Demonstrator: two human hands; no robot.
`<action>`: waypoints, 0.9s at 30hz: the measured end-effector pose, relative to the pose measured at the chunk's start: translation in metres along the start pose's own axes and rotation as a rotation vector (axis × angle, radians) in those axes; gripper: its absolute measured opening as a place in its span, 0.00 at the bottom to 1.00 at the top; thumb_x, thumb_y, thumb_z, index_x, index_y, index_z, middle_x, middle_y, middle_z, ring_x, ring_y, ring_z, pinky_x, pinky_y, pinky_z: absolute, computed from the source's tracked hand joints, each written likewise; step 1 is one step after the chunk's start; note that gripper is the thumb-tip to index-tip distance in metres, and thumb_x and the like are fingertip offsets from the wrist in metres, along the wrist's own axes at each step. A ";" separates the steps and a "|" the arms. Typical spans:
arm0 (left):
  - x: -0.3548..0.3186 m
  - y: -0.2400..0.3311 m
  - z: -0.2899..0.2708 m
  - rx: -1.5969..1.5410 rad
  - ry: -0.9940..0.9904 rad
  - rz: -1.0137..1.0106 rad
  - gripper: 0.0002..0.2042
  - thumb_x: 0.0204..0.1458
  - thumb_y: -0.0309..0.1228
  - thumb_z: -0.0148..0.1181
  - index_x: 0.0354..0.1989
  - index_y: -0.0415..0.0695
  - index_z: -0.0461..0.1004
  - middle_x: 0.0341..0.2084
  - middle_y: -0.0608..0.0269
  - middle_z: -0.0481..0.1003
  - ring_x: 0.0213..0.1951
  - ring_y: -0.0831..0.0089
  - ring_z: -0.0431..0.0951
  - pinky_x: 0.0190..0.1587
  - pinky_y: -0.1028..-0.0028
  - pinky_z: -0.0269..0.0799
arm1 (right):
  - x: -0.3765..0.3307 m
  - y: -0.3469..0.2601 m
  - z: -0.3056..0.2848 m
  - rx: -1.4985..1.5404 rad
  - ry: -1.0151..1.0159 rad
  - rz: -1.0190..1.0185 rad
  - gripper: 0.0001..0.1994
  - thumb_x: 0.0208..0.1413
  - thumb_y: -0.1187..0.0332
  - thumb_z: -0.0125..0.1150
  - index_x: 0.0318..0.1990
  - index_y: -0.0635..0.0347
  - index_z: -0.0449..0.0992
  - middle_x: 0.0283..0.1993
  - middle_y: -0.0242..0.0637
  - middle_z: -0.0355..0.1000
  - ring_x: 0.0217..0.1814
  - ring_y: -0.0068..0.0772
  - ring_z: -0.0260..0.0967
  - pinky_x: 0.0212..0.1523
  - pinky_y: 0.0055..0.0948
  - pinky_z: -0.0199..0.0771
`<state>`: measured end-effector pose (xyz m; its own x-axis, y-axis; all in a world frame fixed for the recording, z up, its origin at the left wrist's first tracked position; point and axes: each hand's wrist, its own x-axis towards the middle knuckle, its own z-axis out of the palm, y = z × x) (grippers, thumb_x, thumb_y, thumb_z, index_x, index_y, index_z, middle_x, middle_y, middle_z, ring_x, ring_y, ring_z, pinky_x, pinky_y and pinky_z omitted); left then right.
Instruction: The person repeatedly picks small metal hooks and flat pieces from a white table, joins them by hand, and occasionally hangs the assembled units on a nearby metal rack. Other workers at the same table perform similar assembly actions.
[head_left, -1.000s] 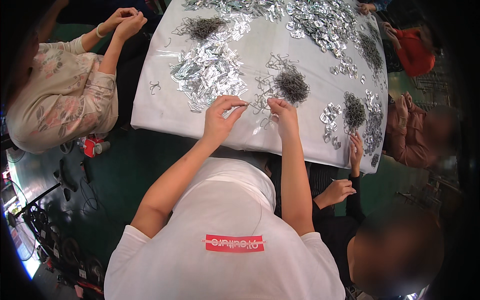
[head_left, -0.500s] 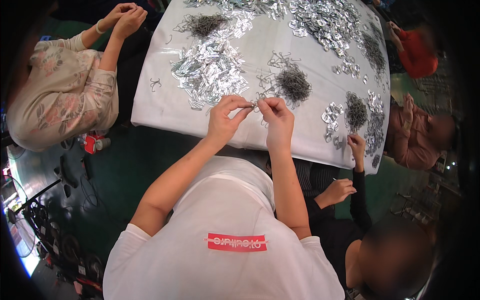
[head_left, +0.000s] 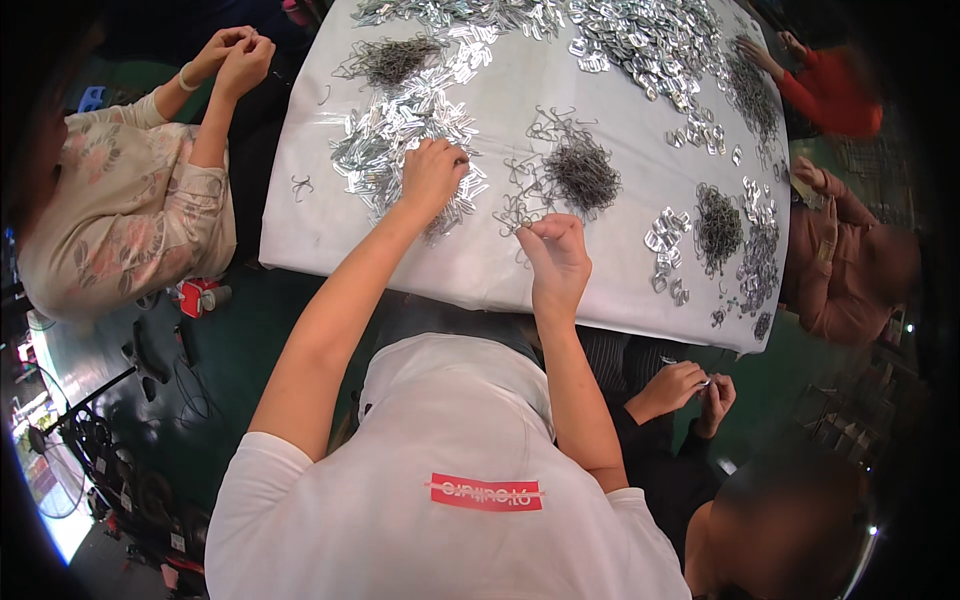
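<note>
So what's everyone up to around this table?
A person in a white shirt leans over a white table. Their left hand reaches into a pile of shiny metal clips, while the right hand pinches a small wire piece beside a heap of dark wire springs. Other people sit around the table handling small parts too.

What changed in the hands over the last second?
The left hand left the right and reached out onto the pile of shiny flat metal pieces. The right hand drew back toward the table edge, fingers pinched on something too small to tell. The dark wire-clip heap stayed put.
</note>
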<state>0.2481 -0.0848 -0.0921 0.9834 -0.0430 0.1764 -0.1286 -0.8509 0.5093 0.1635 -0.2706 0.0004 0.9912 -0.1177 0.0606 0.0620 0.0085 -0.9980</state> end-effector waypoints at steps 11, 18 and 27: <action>0.012 -0.006 0.005 0.226 -0.162 0.265 0.04 0.47 0.31 0.62 0.31 0.48 0.76 0.35 0.68 0.73 0.45 0.67 0.71 0.47 0.62 0.64 | -0.049 -0.006 -0.003 -0.025 0.132 -0.009 0.06 0.48 0.84 0.63 0.31 0.64 0.75 0.39 0.31 0.65 0.40 0.22 0.65 0.43 0.22 0.68; -0.031 0.025 -0.042 -0.483 -0.144 -0.044 0.08 0.53 0.29 0.58 0.40 0.42 0.77 0.30 0.61 0.77 0.38 0.69 0.75 0.42 0.71 0.69 | -0.101 -0.004 0.010 -0.065 0.211 -0.025 0.04 0.47 0.76 0.67 0.30 0.61 0.78 0.36 0.30 0.66 0.28 0.17 0.62 0.28 0.17 0.61; -0.162 0.064 -0.111 -1.165 -0.423 -0.396 0.11 0.55 0.28 0.60 0.44 0.37 0.75 0.33 0.65 0.78 0.36 0.81 0.75 0.39 0.80 0.69 | -0.156 0.003 0.028 -0.159 0.143 -0.015 0.04 0.47 0.76 0.68 0.31 0.62 0.78 0.36 0.30 0.66 0.28 0.17 0.63 0.28 0.18 0.62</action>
<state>0.0664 -0.0742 0.0056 0.9164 -0.2379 -0.3219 0.3526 0.0992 0.9305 0.0120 -0.2244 -0.0113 0.9628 -0.2569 0.0837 0.0459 -0.1497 -0.9877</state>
